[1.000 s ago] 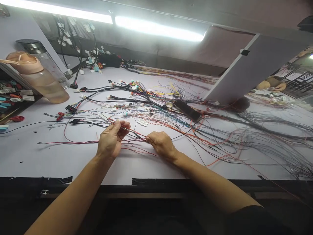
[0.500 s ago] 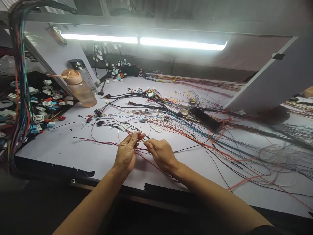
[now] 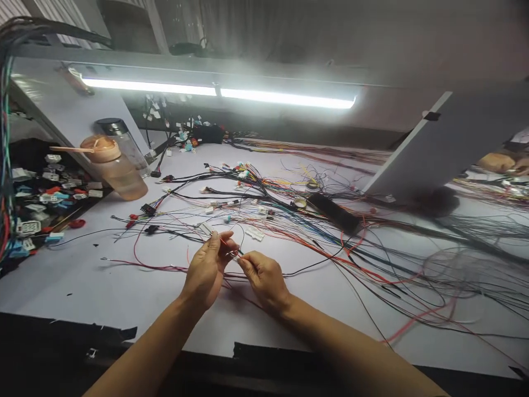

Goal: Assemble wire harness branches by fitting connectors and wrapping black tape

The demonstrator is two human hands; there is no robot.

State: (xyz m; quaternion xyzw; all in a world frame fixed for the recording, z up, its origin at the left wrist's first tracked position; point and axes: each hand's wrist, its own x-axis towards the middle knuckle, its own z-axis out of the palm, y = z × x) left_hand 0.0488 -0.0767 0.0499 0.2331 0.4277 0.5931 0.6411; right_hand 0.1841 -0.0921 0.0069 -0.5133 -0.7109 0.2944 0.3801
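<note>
My left hand (image 3: 203, 271) is closed, thumb against fingers, on a thin red wire (image 3: 225, 241) just in front of a white connector (image 3: 205, 227). To its right, my right hand (image 3: 265, 279) pinches thin wires whose small metal terminals (image 3: 232, 254) show between the two hands. A green and a red strand come out by its fingertips. The hands are close together above the table. Dark red wires (image 3: 157, 267) run beneath them to the left, ending in a terminal. A white connector housing (image 3: 255, 234) lies just behind my right hand.
Wire bundles (image 3: 388, 231) spread across the right side of the white table. A black roll-shaped object (image 3: 334, 213) lies among them. Two bottles, one peach-lidded (image 3: 124, 173), stand at left beside a heap of connectors (image 3: 45, 193). A white panel (image 3: 413, 149) rises at right; another person's hand (image 3: 496, 161) shows beyond it.
The camera view has tilted up and turned right, so the table sits lower and further left. My fingertips have parted slightly, and the metal terminals between them show more clearly.
</note>
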